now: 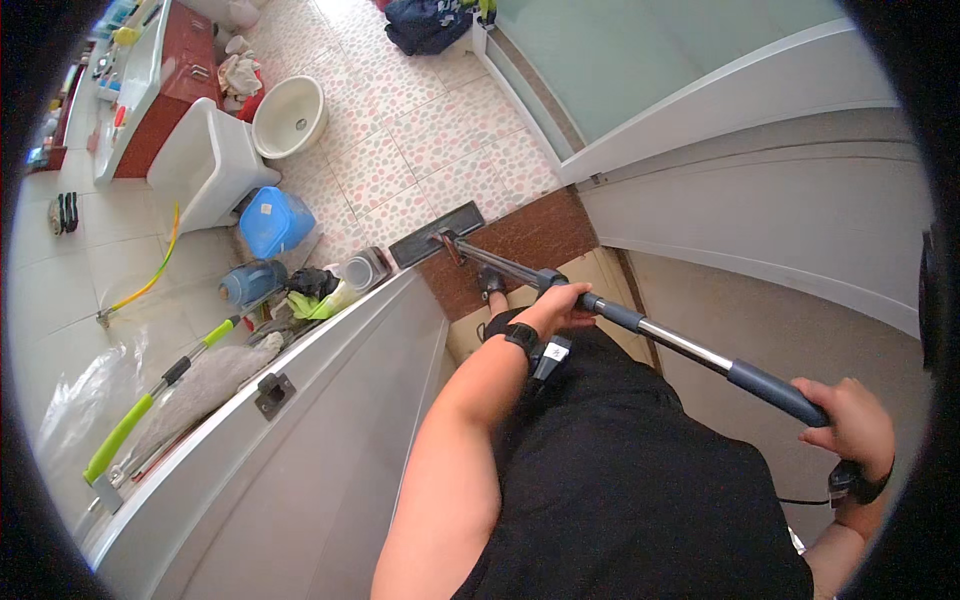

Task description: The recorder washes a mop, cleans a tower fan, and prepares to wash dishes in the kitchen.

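A flat mop [680, 342] with a grey and silver telescopic pole runs slantwise across the view. My left hand [562, 308] is closed around the pole near its middle, just by a dark collar. At the pole's far end my right hand [852, 425] grips the dark grey handle. The mop's dark rectangular head [437, 235] rests flat where the brown threshold strip [525, 248] meets the patterned tiles. My foot in a dark shoe [491, 283] shows beside the pole. Both wrists wear black bands.
A white door [300, 440] stands at the left, a sliding glass door [650, 60] at the upper right. Beyond the threshold are a blue bin [275, 222], a white basin [290, 118], a white pedestal sink [200, 165] and a green-handled mop [160, 395]. Dark clothing [428, 25] lies far off.
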Tool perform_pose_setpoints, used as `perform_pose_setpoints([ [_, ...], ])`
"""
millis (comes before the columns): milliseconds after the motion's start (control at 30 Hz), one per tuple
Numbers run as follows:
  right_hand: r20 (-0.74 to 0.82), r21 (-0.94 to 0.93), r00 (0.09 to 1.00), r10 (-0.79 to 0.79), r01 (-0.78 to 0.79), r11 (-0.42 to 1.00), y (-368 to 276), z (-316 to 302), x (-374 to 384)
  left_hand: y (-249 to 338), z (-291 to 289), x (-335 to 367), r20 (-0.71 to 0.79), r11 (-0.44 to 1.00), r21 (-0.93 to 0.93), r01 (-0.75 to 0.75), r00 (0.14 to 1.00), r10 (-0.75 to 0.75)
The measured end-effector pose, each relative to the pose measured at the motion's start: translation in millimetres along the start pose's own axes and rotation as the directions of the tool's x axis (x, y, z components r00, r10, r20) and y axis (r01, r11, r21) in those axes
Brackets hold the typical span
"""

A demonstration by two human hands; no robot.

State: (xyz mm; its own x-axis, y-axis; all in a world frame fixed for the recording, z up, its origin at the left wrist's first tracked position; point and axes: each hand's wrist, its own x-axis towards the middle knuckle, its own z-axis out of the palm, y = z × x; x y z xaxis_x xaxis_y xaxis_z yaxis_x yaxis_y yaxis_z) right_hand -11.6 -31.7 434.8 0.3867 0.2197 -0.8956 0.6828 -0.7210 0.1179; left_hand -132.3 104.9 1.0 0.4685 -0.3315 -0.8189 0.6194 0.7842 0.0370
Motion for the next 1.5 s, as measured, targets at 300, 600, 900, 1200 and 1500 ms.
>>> perform_pose_setpoints([
  [300, -0.137, 0.047, 0.990, 0.028, -0.021, 0.999, 13, 17, -4, -1, 3, -2, -0.012, 0.998, -0.025, -0.051, 0.999, 0.051],
  [600, -0.163, 0.054, 0.981, 0.107, -0.099, 0.994, 24, 34, -17, -1, 27, 16, 0.071, 0.991, 0.123, 0.047, 0.996, -0.056],
  [900, -0.236, 0.092, 0.926, 0.294, -0.280, 0.955, 44, 53, -32, -11, 85, 49, 0.118, 0.992, 0.127, -0.001, 0.993, -0.014],
  [1200, -0.394, 0.070, 0.881, 0.262, -0.255, 0.964, 56, 32, -24, 12, 109, 63, 0.110, 0.993, 0.027, -0.119, 0.987, 0.115],
  [1500, -0.386, 0.057, 0.897, 0.216, -0.211, 0.976, 60, 50, -38, 5, 104, 49, 0.081, 0.990, -0.021, -0.140, 0.987, 0.141],
])
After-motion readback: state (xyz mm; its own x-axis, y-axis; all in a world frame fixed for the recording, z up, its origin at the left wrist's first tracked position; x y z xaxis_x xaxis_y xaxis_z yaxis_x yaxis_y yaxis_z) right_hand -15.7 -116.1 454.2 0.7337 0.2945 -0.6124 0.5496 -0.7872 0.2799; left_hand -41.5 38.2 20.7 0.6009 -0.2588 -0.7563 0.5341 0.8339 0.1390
